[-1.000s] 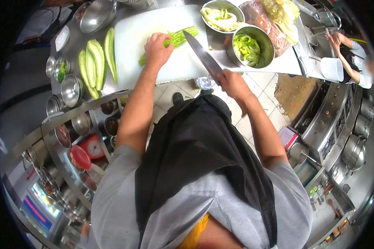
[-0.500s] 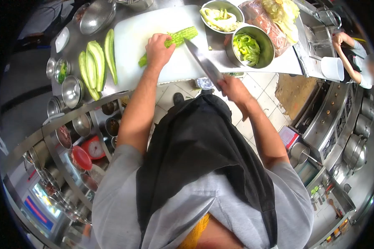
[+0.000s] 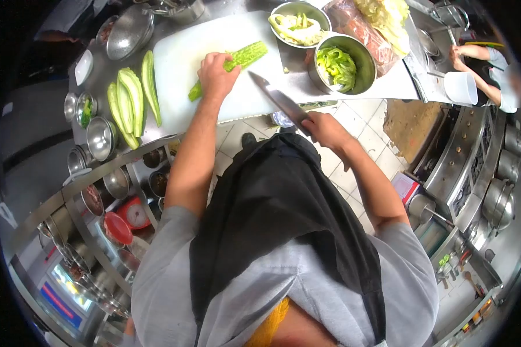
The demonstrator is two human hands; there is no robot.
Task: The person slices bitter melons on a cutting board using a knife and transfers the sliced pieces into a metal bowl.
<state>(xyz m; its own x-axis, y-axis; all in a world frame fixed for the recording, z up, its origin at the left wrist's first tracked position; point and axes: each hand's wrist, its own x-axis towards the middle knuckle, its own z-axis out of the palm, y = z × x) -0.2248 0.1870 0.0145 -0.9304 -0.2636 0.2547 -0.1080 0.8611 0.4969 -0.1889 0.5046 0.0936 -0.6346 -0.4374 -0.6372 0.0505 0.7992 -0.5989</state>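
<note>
My left hand [image 3: 215,75] wraps over a long piece of bumpy green bitter melon [image 3: 246,56], pinning it to the white cutting board [image 3: 182,46]. Both ends of the piece stick out past my fingers. A large kitchen knife [image 3: 281,104] is gripped by its handle in my right hand [image 3: 327,129]. Its tip lies over the board, just short of the bitter melon and apart from it. Left of the board lie several long, pale green bitter melon halves [image 3: 132,95], some with the hollowed side showing.
Right of the board stand a metal pot of green pepper strips [image 3: 337,68], a metal bowl of pale green slices [image 3: 298,29], a bag of reddish meat [image 3: 362,32] and lettuce [image 3: 391,20]. Metal bowls [image 3: 101,139] line the left edge. Another person's hands [image 3: 457,58] are at the far right.
The knife has drawn back from the bitter melon; its tip sat against the piece before. My left hand keeps its hold. The whole view has shifted slightly.
</note>
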